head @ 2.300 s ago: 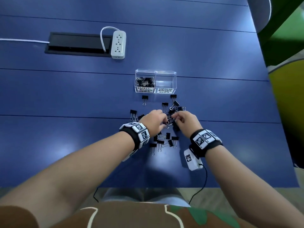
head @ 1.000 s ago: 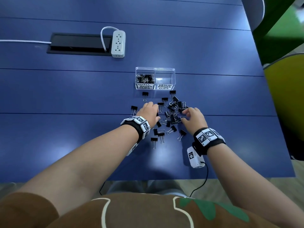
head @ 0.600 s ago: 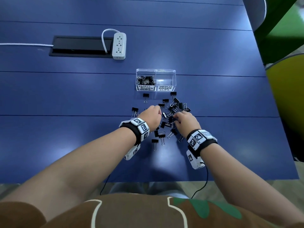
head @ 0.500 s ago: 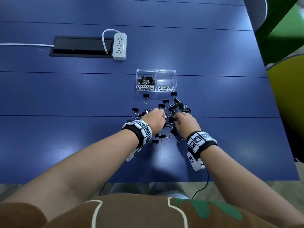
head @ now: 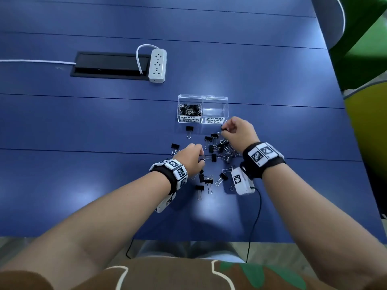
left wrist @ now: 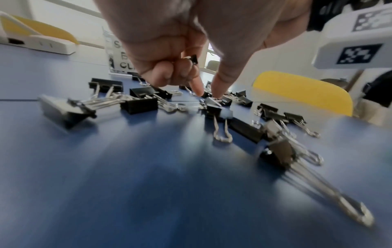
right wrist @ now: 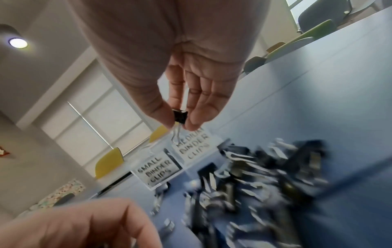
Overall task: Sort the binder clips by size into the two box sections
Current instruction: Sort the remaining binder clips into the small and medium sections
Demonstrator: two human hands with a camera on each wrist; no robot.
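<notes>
Binder clip (right wrist: 180, 116) pinched in right hand (head: 238, 131) near box (head: 202, 96); left hand (head: 191, 158) pinching another (left wrist: 215, 101). Wrong-section drop likely.

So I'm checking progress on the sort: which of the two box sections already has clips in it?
The section labelled SMALL BINDER CLIPS, the left half of the clear box, holds a heap of black clips. The MEDIUM BINDER CLIPS section beside it looks empty.

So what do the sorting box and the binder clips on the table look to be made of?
Box: clear, glossy hard plastic, probably acrylic; the table shows through its walls and the rims catch light. Paper-looking labels on the front. Binder clips: matte black bodies, likely painted sheet metal, with shiny silver wire handles that glint. The right hand pinches one clip.
</notes>
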